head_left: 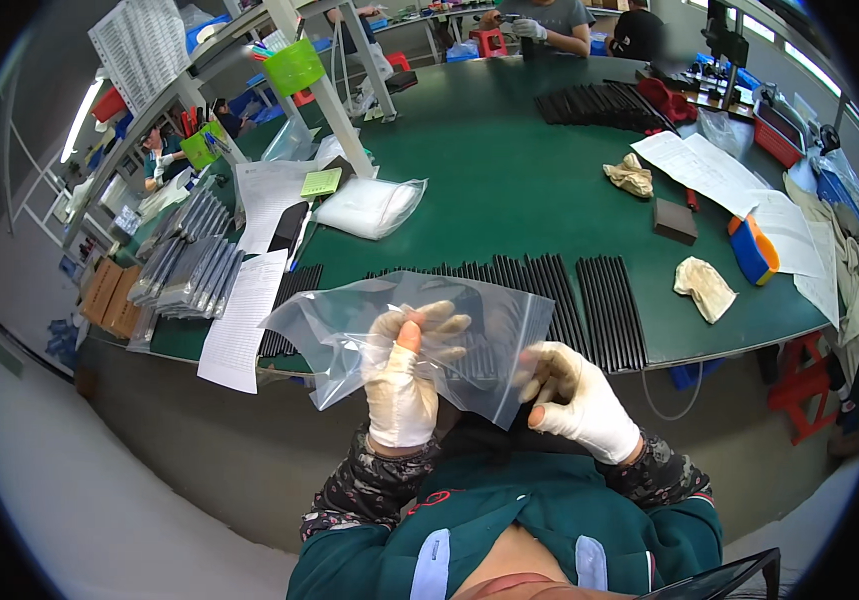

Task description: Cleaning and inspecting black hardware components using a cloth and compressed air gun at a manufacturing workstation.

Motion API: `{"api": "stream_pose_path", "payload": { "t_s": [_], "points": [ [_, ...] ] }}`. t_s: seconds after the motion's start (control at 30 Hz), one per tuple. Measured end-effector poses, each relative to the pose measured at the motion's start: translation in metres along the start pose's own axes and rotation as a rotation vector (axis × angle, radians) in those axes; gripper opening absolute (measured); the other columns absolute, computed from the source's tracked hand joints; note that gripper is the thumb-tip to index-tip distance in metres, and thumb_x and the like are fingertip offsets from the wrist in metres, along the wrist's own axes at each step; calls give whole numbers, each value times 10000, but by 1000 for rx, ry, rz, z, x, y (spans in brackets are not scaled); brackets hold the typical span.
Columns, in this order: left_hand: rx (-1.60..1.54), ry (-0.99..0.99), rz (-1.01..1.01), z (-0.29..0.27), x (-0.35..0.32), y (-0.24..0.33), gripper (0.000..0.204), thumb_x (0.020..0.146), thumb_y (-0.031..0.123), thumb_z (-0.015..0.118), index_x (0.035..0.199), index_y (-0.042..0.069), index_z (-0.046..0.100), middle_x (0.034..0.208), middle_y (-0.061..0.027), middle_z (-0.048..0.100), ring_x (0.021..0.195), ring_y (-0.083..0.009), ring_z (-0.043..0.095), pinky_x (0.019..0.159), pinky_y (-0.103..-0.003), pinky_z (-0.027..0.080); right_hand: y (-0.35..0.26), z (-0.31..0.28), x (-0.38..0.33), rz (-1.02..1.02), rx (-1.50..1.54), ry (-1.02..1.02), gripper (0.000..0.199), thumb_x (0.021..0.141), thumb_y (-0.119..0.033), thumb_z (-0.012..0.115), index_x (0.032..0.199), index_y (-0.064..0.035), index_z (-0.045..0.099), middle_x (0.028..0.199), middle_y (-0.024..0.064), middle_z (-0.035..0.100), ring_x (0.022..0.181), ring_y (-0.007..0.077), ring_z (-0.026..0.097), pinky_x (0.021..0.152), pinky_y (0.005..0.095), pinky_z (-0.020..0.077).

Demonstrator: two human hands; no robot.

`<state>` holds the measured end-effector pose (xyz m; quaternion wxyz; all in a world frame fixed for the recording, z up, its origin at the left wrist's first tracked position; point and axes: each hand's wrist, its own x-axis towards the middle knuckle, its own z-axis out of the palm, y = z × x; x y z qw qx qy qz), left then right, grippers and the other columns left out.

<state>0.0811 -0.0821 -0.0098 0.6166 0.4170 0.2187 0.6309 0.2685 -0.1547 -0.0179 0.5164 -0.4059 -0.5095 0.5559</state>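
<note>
A clear zip-lock plastic bag (495, 320) is spread out in front of me, above the table's near edge. My left hand (405, 390), in a white glove with bare thumb tip, is closed on it; the thumb presses the front and the fingers show through the film behind. At the bag's right edge, by the zip strip, is my right hand (587, 405), also gloved. Its fingers are bent and touch the edge, while its bare-tipped thumb stands apart. Behind the bag, rows of thin black rods (612, 310) lie side by side, partly seen through it.
Stacked bagged parts (190, 270) and paper sheets (240, 325) lie on the left of the green table (470, 180). To the right are a cloth glove (705, 288), a dark block (675, 221) and an orange-blue object (753, 250). More black rods (600, 106) lie far off, near other people.
</note>
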Motion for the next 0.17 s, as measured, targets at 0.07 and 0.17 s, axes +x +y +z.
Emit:
{"api": "stream_pose_path", "payload": {
  "t_s": [0.07, 0.17],
  "points": [
    [15, 10, -66, -3, -6, -9, 141, 956, 170, 549, 1086, 116, 553, 1127, -190, 633, 980, -338, 655, 695, -356, 574, 0, 1, 0, 14, -182, 79, 269, 828, -89, 688, 1066, -3, 597, 831, 34, 626, 642, 73, 556, 588, 225, 481],
    [60, 7, -124, -8, -12, -10, 220, 938, 213, 587, 1131, 123, 534, 1179, -184, 611, 998, -338, 649, 705, -365, 574, 6, -4, 1, 73, -136, 127, 134, 887, -134, 627, 879, -5, 661, 716, 17, 621, 630, 68, 551, 569, 227, 462]
  ]
}}
